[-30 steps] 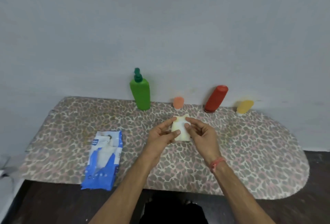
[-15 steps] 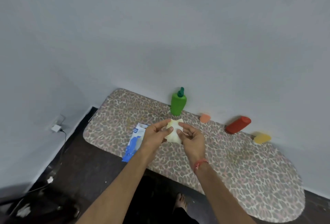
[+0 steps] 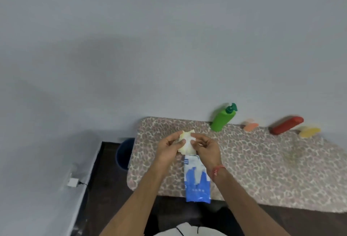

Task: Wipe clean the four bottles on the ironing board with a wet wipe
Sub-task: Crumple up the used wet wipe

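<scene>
Ironing board [image 3: 262,170], leopard-print cover, against grey wall. Blue bin [image 3: 124,154] at its 9 o'clock end, on floor. Wet-wipe pack [image 3: 197,181], blue, at 6 o'clock edge. Left hand [image 3: 170,148] and right hand [image 3: 205,148]: each grip pinched on one crumpled wet wipe [image 3: 185,142] above the pack. Along 12-to-2 o'clock edge, by wall: green pump bottle [image 3: 222,119], red bottle [image 3: 286,125], yellow bottle [image 3: 309,132], orange bottle [image 3: 250,125].

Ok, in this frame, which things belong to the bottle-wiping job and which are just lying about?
Part of the job:
- wet wipe, held by left hand and right hand
- wipes pack
- green pump bottle
- orange bottle
- red bottle
- yellow bottle
- ironing board

Just lying about:
- blue bin
- wall plug
</scene>
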